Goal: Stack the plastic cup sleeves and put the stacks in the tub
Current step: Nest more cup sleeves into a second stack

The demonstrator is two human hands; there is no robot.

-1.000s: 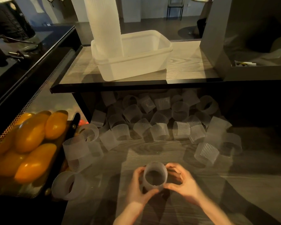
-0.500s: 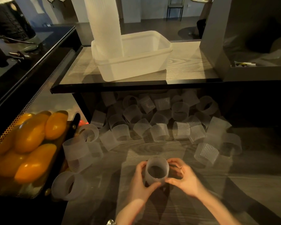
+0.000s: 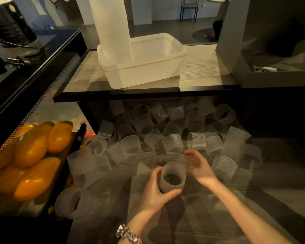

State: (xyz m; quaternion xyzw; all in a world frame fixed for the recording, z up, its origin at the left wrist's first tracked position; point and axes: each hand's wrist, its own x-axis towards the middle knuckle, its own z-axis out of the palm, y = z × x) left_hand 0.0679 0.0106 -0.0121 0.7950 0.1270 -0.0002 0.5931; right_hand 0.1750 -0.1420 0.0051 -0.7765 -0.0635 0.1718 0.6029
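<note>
My left hand (image 3: pixel 154 192) grips a short stack of frosted ribbed cup sleeves (image 3: pixel 173 176) upright above the wooden table. Just right of the stack, my right hand (image 3: pixel 198 165) is off it, fingers relaxed and blurred, holding nothing. Several loose sleeves (image 3: pixel 173 143) lie in a heap on the table beyond my hands, partly under a raised shelf. On that shelf stands a white plastic tub (image 3: pixel 148 67) with a tall stack of sleeves (image 3: pixel 111 27) upright in its left end.
A mesh tray of orange fruit (image 3: pixel 32 155) sits at the left. More loose sleeves (image 3: pixel 72 202) lie beside it. The raised shelf's dark front edge (image 3: pixel 148 95) overhangs the heap. A grey box (image 3: pixel 264 50) stands at the right on the shelf.
My right hand has let go of the stack and moved up and to the right. The left hand still holds the stack.
</note>
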